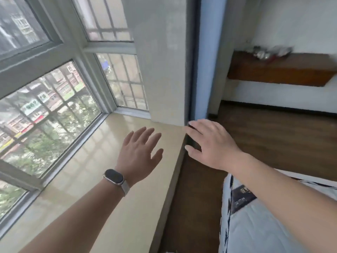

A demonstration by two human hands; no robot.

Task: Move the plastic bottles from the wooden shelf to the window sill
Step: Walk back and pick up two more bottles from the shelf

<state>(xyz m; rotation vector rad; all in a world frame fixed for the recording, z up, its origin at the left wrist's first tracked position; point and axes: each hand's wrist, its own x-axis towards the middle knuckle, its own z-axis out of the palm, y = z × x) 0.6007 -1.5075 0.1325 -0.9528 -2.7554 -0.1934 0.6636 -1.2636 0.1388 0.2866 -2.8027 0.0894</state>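
Observation:
Several clear plastic bottles [269,52], blurred, lie on top of the brown wooden shelf [280,72] at the upper right, against a white wall. The beige window sill [102,161] runs along the window at lower left and holds nothing. My left hand [140,152], with a watch on the wrist, hovers open above the sill, fingers spread. Over the sill's right edge and the floor, my right hand [211,143] is stretched out open, holding nothing. Both hands are far from the bottles.
A large barred window [45,106] borders the sill. A grey wall column [160,61] and a blue curtain [207,52] stand between sill and shelf. Dark wooden floor [273,139] lies below the shelf. A light patterned bed cover [255,225] fills the lower right.

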